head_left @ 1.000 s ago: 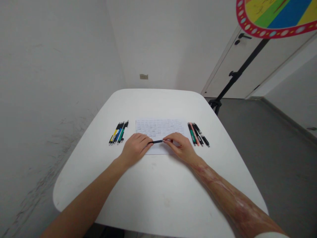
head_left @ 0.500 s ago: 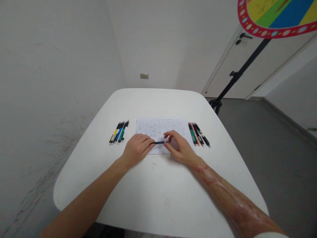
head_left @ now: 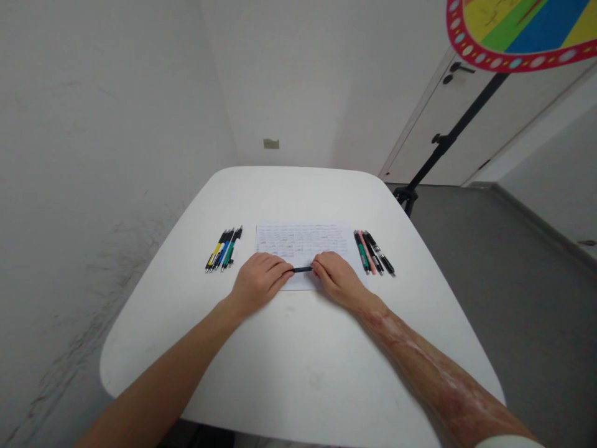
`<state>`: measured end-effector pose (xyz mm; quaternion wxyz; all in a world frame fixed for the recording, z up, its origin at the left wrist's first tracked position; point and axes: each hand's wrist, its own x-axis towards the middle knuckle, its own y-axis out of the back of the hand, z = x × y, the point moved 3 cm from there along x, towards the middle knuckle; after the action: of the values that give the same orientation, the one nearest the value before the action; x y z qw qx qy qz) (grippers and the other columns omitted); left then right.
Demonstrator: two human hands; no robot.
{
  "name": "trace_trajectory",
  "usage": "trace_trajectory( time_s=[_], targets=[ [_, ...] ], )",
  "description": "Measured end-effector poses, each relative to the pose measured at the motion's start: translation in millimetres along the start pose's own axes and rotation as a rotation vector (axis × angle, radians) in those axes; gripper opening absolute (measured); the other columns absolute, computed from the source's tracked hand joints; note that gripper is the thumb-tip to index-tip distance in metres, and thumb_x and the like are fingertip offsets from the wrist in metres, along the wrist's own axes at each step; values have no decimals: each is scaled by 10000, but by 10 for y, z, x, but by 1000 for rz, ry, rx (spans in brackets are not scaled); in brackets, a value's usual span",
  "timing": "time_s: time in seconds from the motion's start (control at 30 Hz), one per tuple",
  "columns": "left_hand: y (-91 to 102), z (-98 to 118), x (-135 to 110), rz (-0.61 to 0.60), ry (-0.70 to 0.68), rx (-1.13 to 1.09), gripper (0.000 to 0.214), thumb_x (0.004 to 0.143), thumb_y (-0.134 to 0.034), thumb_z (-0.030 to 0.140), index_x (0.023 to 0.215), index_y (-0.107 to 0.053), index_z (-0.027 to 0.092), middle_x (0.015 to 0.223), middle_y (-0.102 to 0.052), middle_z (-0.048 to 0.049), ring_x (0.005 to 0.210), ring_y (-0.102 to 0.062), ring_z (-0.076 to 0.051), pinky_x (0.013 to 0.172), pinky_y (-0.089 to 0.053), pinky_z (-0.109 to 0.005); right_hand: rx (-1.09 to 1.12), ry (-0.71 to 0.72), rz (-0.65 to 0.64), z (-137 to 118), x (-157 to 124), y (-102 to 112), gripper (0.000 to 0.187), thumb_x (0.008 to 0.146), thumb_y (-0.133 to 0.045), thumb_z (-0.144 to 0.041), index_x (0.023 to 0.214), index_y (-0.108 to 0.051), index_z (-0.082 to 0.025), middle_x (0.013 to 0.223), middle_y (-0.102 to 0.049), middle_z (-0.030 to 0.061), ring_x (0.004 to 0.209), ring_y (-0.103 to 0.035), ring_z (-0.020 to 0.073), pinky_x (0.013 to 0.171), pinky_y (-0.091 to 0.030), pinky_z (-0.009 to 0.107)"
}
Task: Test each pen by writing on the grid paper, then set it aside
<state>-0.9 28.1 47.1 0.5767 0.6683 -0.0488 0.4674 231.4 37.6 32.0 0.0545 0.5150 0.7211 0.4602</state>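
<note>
Both hands hold one black pen (head_left: pixel 302 269) just above a sheet of paper (head_left: pixel 303 239) covered with scribbled lines. My left hand (head_left: pixel 257 281) pinches the pen's left end with curled fingers. My right hand (head_left: pixel 336 277) is closed on its right end. The pen lies level between the two hands, over the sheet's near edge. The sheet rests flat on the white table (head_left: pixel 298 348).
A row of several pens (head_left: pixel 224 249) with yellow, blue and green barrels lies left of the sheet. Another row of pens (head_left: pixel 373 252), green, pink and black, lies to its right. A black stand (head_left: pixel 441 146) carrying a coloured wheel (head_left: pixel 522 31) rises behind the table's right corner.
My right hand opened its fingers off the pen half a second ago and has now closed on its right end again. My left hand kept its grip throughout.
</note>
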Motion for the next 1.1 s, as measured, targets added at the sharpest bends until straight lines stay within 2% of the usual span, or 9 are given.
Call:
trace_trajectory(
  time_s=[0.1,0.17,0.37,0.53,0.73,0.8,0.93,1.1],
  targets=[
    [2,-17,-2,16,15,0,131,1128,-644,289,1121,-738,198,1005,-819,-41,909,-730,-205,837,-532,-384,64,-1,41,-22,-12,28,150,1127,-485,-298,1026,-580,-242,949,-673,71,883,-598,253,845,-463,420],
    [6,-23,-3,27,18,2,138,1130,-643,295,1119,-742,199,1002,-820,-41,906,-734,-203,830,-530,-383,87,5,44,-19,-13,31,106,1123,-495,-303,1089,-575,-241,1007,-677,80,920,-602,255,866,-471,424],
    [-6,0,-6,14,-1,-6,127,1120,-663,291,1121,-757,206,1005,-826,-34,910,-739,-199,842,-535,-384,-15,5,-14,25,1,-3,377,1162,-407,-331,793,-441,-260,746,-554,30,771,-507,243,778,-393,418],
    [0,0,6,33,-7,-17,108,1102,-687,268,1120,-763,193,990,-823,-34,904,-734,-198,850,-537,-391,88,4,7,-15,-20,25,159,1124,-492,-309,996,-557,-242,923,-658,50,862,-577,238,826,-430,406],
    [16,18,17,21,-28,-17,119,1104,-680,270,1127,-779,208,999,-829,-32,902,-734,-192,854,-544,-383,1,17,-30,25,-2,-6,397,1156,-408,-332,770,-457,-256,734,-573,31,755,-512,235,790,-405,415],
    [19,15,16,25,-22,-11,118,1103,-681,268,1128,-780,208,998,-831,-32,902,-736,-195,854,-541,-387,21,14,-8,13,-8,15,361,1146,-442,-337,799,-496,-253,753,-601,34,767,-533,236,799,-413,419],
    [17,-2,7,25,-7,-7,123,1109,-675,274,1130,-780,213,998,-834,-32,900,-741,-198,852,-531,-394,74,-6,9,-45,-29,54,173,1107,-517,-331,964,-569,-250,862,-675,48,815,-572,242,806,-434,419],
    [9,-5,2,-2,-11,-6,140,1119,-664,292,1124,-785,221,1016,-838,-37,915,-743,-194,868,-531,-392,48,33,-30,-36,-15,27,319,1144,-418,-346,842,-474,-261,783,-600,28,761,-510,232,787,-412,411]
  ],
)
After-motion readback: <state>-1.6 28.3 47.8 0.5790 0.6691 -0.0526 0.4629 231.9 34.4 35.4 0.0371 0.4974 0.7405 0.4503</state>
